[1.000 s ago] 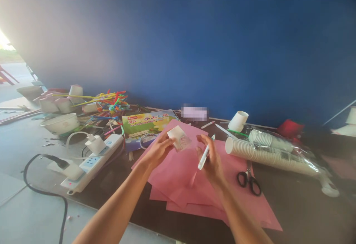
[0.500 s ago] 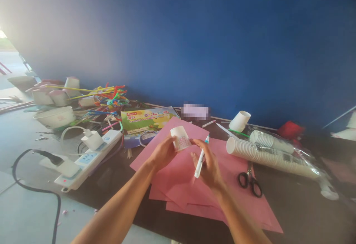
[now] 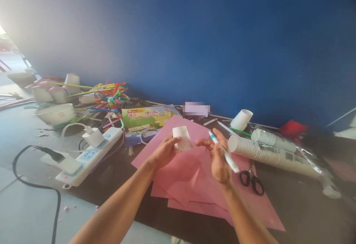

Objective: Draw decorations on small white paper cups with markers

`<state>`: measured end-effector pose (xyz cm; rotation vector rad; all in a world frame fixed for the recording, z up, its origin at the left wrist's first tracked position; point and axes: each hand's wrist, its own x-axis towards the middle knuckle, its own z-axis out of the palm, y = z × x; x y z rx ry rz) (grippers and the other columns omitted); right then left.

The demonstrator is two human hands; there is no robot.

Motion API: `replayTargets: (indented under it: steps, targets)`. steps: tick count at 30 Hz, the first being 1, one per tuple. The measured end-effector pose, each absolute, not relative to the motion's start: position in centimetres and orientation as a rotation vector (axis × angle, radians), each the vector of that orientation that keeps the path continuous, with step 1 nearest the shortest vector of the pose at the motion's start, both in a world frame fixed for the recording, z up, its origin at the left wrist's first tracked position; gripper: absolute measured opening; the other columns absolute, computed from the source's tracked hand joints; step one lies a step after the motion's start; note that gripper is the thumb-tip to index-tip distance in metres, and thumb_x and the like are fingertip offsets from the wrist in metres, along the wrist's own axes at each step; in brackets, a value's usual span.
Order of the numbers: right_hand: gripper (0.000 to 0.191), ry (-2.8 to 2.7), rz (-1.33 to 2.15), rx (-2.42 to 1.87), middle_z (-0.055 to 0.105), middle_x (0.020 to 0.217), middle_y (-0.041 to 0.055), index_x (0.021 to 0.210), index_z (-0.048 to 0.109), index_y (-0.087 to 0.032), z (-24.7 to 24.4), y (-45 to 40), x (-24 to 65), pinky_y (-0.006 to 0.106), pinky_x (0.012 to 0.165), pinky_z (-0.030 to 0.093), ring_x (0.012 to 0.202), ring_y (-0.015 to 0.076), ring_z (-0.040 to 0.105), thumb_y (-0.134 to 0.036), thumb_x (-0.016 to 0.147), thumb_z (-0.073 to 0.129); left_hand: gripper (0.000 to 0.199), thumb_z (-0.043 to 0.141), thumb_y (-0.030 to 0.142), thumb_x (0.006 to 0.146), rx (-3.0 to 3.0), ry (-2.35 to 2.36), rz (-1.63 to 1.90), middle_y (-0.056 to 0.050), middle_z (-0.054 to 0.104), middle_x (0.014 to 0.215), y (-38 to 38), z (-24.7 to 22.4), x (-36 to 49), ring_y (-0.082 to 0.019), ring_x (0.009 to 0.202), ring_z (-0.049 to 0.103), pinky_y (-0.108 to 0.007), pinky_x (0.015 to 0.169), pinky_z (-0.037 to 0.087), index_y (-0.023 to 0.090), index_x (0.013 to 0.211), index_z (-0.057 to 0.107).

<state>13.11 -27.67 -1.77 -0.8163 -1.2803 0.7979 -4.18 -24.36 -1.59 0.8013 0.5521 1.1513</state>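
A small white paper cup [image 3: 182,138] with reddish marks on its side is held by my left hand [image 3: 166,150], above the pink paper sheets [image 3: 178,173]. To the right of the cup, and apart from it, my right hand [image 3: 218,157] holds a white pen [image 3: 229,160] with a blue-green band near its upper end. The pen slants between thumb and fingers. Black-handled scissors [image 3: 252,182] lie on the pink paper to the right of my right hand.
At the right lie stacked paper cups in clear wrap [image 3: 274,157], with a loose cup [image 3: 241,119] behind. At the left are a power strip [image 3: 89,157], a white bowl [image 3: 55,114], colourful pipe cleaners [image 3: 114,94] and a craft-paper packet [image 3: 147,119]. A blue wall [image 3: 194,40] stands behind.
My right hand has moved right, away from the cup, and turned palm up. The pen in it has tipped over the other way. My left hand still holds the cup.
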Motion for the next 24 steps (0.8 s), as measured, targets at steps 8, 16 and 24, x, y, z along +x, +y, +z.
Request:
replayTargets:
  steps: [8,16,24]
  targets:
    - [0.042,-0.988,1.135,-0.742,0.059,0.059,0.0000,0.084,0.069,-0.021,-1.2,-27.2,13.0,0.040,0.081,0.050,0.068,0.0178,0.062,-0.053,0.090,0.043,0.023,0.065,0.025,0.078,0.788,0.585,1.177,-0.003,0.068,0.081,-23.8,-2.3,-4.5,-0.015,0.071,0.061,-0.027,0.069,0.043,0.015,0.099,0.064]
    - [0.019,-0.978,1.233,-0.786,0.058,0.061,-0.0008,0.079,0.069,-0.020,-1.7,-27.2,12.8,0.033,0.070,0.051,0.064,0.0144,0.055,-0.039,0.079,0.064,0.030,0.060,0.027,0.082,0.979,0.570,1.180,-0.006,0.068,0.094,-23.8,-2.3,-4.7,-0.019,0.090,0.062,-0.026,0.072,0.043,0.017,0.110,0.063]
    - [0.017,-1.128,1.063,-0.979,0.058,0.061,-0.0015,0.081,0.064,-0.020,-2.6,-27.1,13.1,0.027,0.061,0.044,0.063,0.0144,0.054,-0.037,0.079,0.062,0.029,0.062,0.027,0.080,1.001,0.572,1.167,-0.006,0.069,0.091,-23.7,-2.2,-4.7,-0.020,0.088,0.062,-0.027,0.073,0.043,0.017,0.108,0.064]
